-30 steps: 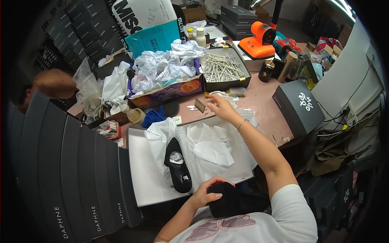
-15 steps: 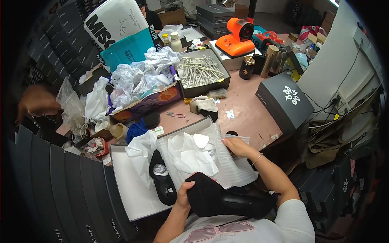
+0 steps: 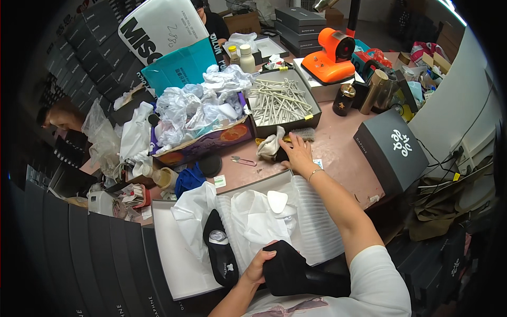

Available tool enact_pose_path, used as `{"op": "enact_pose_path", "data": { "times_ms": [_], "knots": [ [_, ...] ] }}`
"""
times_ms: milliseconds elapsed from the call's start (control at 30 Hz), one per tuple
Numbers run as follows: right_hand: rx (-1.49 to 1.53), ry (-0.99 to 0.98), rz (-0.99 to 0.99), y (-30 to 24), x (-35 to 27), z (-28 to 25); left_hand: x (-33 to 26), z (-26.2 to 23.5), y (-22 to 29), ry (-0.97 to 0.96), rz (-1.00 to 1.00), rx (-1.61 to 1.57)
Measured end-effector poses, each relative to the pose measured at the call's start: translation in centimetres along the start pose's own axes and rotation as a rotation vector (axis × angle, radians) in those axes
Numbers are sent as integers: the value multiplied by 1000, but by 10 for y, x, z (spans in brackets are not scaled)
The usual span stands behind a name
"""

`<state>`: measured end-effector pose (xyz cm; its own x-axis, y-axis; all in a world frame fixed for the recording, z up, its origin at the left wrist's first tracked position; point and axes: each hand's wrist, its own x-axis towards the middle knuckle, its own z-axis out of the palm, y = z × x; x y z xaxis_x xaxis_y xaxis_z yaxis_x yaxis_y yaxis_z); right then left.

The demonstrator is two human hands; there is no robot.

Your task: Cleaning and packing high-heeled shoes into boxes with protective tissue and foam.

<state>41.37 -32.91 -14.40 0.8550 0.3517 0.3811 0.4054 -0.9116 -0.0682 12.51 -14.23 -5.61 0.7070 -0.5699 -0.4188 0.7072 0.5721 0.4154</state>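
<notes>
My left hand [image 3: 257,268] is closed round the suede end of a black shoe [image 3: 288,269], held over the near edge of an open shoebox [image 3: 182,285]. My right hand [image 3: 300,156] reaches across the table, fingers spread over a small black pad or cloth [image 3: 283,155], whose kind is partly hidden. A crumpled whitish cloth [image 3: 270,146] lies against it. Inside the box, a black pointed-toe shoe [image 3: 216,259] rests beside white tissue paper [image 3: 251,216] and ribbed white foam wrap [image 3: 317,227]. A white rounded pad [image 3: 277,201] sits on the tissue.
Beyond the box stand a carton of crumpled paper [image 3: 198,142] and a black box of pale sticks [image 3: 282,103]. Thread snips [image 3: 244,160] lie nearby. A dark shoebox [image 3: 391,148] is at right, an orange device [image 3: 332,58] behind. Dark boxes [image 3: 100,253] line the left.
My right hand has left the foam wrap at the box's right side and moved forward to the black pad and whitish cloth. The shoe stays in my left hand. The view has shifted slightly.
</notes>
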Motion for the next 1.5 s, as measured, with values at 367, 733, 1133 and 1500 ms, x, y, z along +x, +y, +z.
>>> {"op": "enact_pose_path", "data": {
  "times_ms": [367, 733, 1133, 1500],
  "knots": [
    [357, -682, 247, 72, 15, -89, -6, -3, -16, -145, 29, -141],
    [702, -212, 37, 37, -62, -179, -21, -2, -36, -100, 34, -127],
    [429, -255, -957, -99, -162, -310, -36, 20, -42, -92, 44, -74],
    [220, -328, -516, -41, -126, -259, -52, 30, -38, -209, 121, 77]
  ]
}}
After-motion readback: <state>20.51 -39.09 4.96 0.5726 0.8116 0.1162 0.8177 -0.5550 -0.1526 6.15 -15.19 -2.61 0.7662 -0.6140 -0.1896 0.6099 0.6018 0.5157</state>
